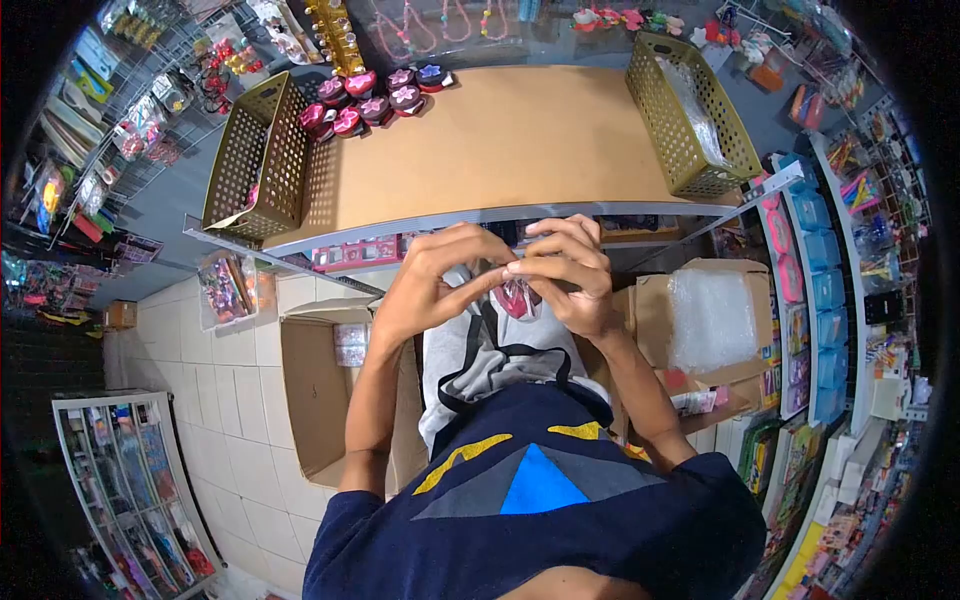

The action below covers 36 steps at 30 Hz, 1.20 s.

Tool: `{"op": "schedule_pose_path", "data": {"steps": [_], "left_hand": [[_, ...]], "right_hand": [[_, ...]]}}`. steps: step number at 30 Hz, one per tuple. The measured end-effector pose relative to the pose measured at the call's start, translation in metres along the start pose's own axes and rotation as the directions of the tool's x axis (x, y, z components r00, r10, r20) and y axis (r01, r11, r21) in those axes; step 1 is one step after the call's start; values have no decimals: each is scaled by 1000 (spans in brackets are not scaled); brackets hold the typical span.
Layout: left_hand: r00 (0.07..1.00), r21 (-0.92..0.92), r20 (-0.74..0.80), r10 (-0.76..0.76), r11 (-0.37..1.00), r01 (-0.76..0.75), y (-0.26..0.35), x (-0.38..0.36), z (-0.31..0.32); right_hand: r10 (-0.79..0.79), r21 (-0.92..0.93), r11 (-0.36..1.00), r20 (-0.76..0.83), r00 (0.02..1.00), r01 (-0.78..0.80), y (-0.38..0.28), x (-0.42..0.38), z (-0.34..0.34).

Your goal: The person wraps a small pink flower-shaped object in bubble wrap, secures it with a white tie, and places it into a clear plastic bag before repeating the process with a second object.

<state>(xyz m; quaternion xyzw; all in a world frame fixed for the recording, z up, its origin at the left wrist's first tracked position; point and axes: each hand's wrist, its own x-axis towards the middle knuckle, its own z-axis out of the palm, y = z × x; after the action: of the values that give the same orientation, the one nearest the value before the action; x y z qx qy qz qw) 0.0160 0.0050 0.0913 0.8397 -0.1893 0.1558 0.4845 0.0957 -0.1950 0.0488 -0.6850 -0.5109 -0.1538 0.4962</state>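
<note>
Hands: left hand [440, 280] and right hand [575, 272] meet, fingers pinched narrow on a small dark-pink item in clear plastic [516, 298].
Location: above grey fabric trousers [500, 372].
Beyond: flat tan surface [520, 140], olive perforated plastic baskets [697, 120] at both ends.

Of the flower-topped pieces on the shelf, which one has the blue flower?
The piece at the right-hand end of the cluster. Its flower is blue, while the other flowers look pink or reddish.

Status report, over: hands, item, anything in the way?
Left hand and right hand: fingertip grip on pink packet. Packet over lap. Shelf ahead, nothing seen in the way.
</note>
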Motion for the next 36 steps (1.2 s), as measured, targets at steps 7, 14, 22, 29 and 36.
{"op": "schedule_pose_path", "data": {"steps": [7, 14, 22, 29, 36], "left_hand": [[982, 9, -184, 42, 999, -41, -3, -8, 9], [908, -573, -326, -263, 819, 31, -8, -21, 38], [975, 352, 15, 223, 911, -214, 23, 3, -11], [904, 366, -180, 388, 879, -305, 11, 1, -8], [827, -37, -529, 192, 968, -249, 11, -11, 16]], "right_hand": [[-16, -3, 1000, -2, 1000, 16, -8, 17, -6], [-31, 14, 999, 28, 999, 30, -15, 29, -5], [-28, -117, 992, 112, 993, 41, -11, 35, -20], [-75, 10, 997, 46, 996, 75, -23, 50, -16], [-33, 315, 949, 5, 999, 30, -27, 45, -5]]}}
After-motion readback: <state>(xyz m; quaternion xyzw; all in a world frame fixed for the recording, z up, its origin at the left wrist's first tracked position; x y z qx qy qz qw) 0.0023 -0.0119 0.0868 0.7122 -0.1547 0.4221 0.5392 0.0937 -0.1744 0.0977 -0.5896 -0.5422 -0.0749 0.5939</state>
